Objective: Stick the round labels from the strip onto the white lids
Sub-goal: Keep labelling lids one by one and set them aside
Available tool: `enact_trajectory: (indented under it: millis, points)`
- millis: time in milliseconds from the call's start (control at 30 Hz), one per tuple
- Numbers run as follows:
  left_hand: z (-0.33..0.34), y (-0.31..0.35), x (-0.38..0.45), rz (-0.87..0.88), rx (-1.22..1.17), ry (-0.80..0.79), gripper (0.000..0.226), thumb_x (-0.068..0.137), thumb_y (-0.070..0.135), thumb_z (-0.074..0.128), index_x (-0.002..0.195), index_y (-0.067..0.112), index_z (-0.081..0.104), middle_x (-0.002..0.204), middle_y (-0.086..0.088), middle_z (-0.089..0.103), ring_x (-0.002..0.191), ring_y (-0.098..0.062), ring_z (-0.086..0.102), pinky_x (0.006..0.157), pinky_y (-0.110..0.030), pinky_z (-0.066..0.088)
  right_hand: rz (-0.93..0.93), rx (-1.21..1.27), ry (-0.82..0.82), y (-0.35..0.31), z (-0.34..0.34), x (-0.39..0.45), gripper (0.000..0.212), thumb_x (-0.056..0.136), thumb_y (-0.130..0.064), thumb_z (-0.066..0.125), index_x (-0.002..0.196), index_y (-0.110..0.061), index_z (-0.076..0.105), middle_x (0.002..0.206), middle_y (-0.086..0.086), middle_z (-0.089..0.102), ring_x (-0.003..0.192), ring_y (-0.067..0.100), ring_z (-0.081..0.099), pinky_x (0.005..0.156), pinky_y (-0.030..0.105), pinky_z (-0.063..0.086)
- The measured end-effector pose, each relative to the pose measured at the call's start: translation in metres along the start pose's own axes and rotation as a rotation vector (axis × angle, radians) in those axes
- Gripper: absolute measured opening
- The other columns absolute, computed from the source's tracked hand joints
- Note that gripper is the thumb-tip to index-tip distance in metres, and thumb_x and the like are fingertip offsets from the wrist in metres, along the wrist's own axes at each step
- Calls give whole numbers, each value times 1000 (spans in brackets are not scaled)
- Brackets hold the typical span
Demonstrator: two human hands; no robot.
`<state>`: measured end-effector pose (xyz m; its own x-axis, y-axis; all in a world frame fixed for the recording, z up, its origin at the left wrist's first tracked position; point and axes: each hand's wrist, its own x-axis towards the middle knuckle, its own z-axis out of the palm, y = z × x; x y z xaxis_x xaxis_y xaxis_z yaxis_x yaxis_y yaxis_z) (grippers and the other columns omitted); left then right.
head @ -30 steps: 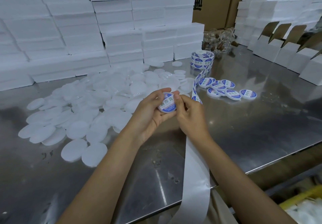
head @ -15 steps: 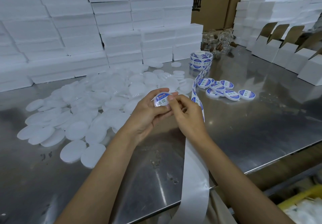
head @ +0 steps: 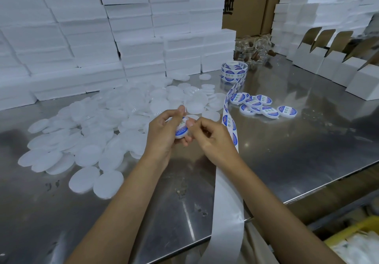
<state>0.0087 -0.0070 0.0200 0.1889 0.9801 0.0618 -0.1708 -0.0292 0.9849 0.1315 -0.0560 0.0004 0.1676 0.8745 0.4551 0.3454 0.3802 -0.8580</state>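
My left hand [head: 164,132] grips a white lid [head: 181,130] with a blue round label on it, thumb across its face. My right hand [head: 209,138] is beside it, fingers curled, fingertips touching the lid's edge. The label strip [head: 230,124] runs from a roll [head: 233,72] at the back, past my right hand, and its empty white backing [head: 225,212] hangs over the table's front edge. A big heap of plain white lids [head: 98,132] lies on the left. Several labelled lids [head: 258,105] lie to the right of the strip.
The steel table [head: 297,150] has stacks of white foam boxes [head: 127,37] along the back and left. Open white cartons [head: 332,66] stand at the right. Clear jars [head: 254,52] sit behind the roll. A yellow bin [head: 348,241] sits below the table's front edge.
My left hand has turned the labelled lid so its face tilts sideways, with my thumb now across it. My right hand's fingers have slid to the lid's edge.
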Motion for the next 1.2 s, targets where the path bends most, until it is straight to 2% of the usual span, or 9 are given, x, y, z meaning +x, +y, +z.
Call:
enact_trajectory:
  millis: [100, 167, 300, 533, 733, 833, 933, 1067, 1200]
  points:
    - [0, -1, -1, 37, 84, 15, 40, 107, 40, 45, 93, 8, 66, 68, -4, 72, 43, -17, 60, 42, -23, 49, 40, 43, -59, -3, 0, -1, 41, 99, -27, 61, 69, 1, 58, 60, -4, 66, 65, 9, 60, 70, 27, 45]
    - [2, -2, -1, 49, 88, -38, 41, 110, 36, 38, 100, 6, 64, 72, -4, 74, 45, -18, 61, 43, -23, 50, 99, 71, -91, -3, -5, 2, 37, 99, -19, 60, 67, -2, 57, 58, -4, 64, 64, 17, 60, 72, 32, 49]
    - [7, -7, 2, -50, 32, -164, 23, 109, 32, 43, 119, 17, 57, 91, -9, 74, 57, -25, 67, 44, -29, 52, 238, 33, -136, -2, -33, 15, 36, 99, -23, 60, 65, -13, 58, 57, -12, 58, 57, 2, 51, 64, 15, 40]
    - [4, -15, 6, -89, 139, -147, 18, 104, 36, 54, 116, 22, 57, 111, -10, 63, 59, -23, 67, 45, -31, 54, 540, -378, 329, 38, -125, 49, 48, 98, -40, 57, 83, 5, 69, 75, 11, 64, 77, 26, 58, 68, 31, 40]
    - [5, -18, 8, -68, 183, -123, 10, 104, 22, 53, 111, 17, 59, 99, -11, 65, 57, -23, 65, 43, -31, 53, 662, -709, 363, 66, -160, 47, 41, 94, -42, 58, 70, -8, 61, 79, 14, 65, 84, 33, 58, 72, 32, 40]
    - [5, -20, 9, -51, 222, -88, 16, 104, 11, 46, 116, 11, 58, 93, -10, 64, 52, -20, 63, 41, -30, 52, 577, -766, 416, 60, -154, 44, 45, 93, -41, 60, 61, -12, 51, 69, 9, 58, 84, 38, 61, 68, 31, 37]
    - [4, -22, 11, -30, 248, -52, 22, 103, 5, 41, 118, 8, 56, 96, -14, 64, 49, -19, 62, 39, -29, 50, 284, -707, 421, 47, -128, 41, 34, 91, -34, 61, 66, -13, 53, 64, -3, 56, 73, 27, 56, 62, 32, 35]
    - [2, -24, 13, 4, 270, -1, 25, 100, 1, 39, 114, 12, 56, 100, -18, 65, 47, -18, 61, 37, -29, 49, -62, -754, 123, 30, -86, 54, 14, 90, -25, 64, 86, -15, 74, 91, -2, 71, 94, 19, 54, 85, 38, 44]
    - [0, -25, 14, 19, 280, 43, 29, 98, -1, 37, 104, 20, 56, 97, -16, 64, 47, -19, 61, 38, -30, 50, -55, -944, -158, 28, -56, 72, 24, 92, -30, 63, 112, -19, 73, 117, 5, 67, 118, 23, 47, 103, 37, 28]
